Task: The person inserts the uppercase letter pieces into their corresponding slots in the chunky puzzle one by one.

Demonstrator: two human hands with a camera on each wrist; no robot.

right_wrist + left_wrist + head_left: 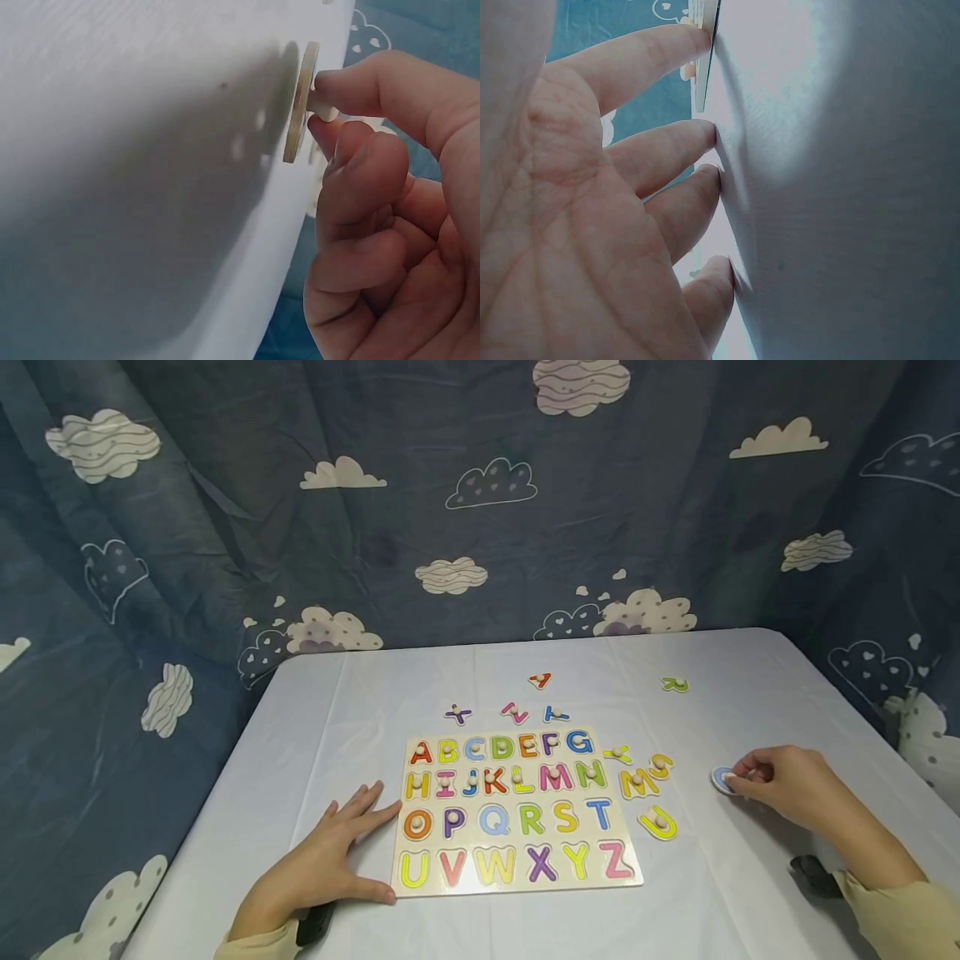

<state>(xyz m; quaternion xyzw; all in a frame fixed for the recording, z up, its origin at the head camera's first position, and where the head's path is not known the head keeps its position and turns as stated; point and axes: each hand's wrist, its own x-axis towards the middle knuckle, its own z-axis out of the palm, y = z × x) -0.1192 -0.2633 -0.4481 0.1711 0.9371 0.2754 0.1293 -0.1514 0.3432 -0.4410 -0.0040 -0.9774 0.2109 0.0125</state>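
My right hand [783, 785] pinches the small knob of a rounded light-blue letter puzzle piece [721, 780] between thumb and forefinger, right of the board. In the right wrist view the piece [301, 105] is edge-on beside the white cloth; whether it touches the cloth I cannot tell. At the left edge of the alphabet puzzle board [472, 840], my left hand [322, 856] spreads its fingers, thumb and forefinger at the edge. Several other fingertips [705, 180] rest on the cloth. Knobbed letters fill the board's upper rows; later letters, from Q on, show as knobless coloured shapes.
Loose knobbed letters lie behind the board, among them a purple X [457, 714], pink Z [514, 713] and blue T [556, 714]. A yellow U [657, 823], W [639, 783] and S [660, 766] lie to its right. A dark cloud-patterned curtain [420, 535] hangs behind the table.
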